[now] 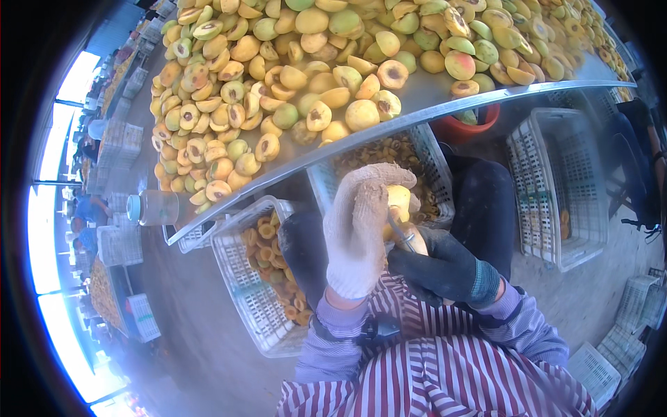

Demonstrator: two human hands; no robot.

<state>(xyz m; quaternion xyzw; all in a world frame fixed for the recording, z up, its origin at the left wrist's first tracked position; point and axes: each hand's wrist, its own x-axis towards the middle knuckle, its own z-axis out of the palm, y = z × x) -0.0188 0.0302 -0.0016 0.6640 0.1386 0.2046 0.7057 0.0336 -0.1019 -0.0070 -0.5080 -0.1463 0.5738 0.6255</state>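
Left hand [360, 226] around yellow fruit [399, 197]

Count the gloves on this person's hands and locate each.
2: a brown-stained white fabric glove on the left hand; a teal-cuffed black fabric glove on the right hand.

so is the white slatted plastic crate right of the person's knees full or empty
Nearly empty: inside the white slatted plastic crate, only a few orange fruit pieces show, toward its near end.
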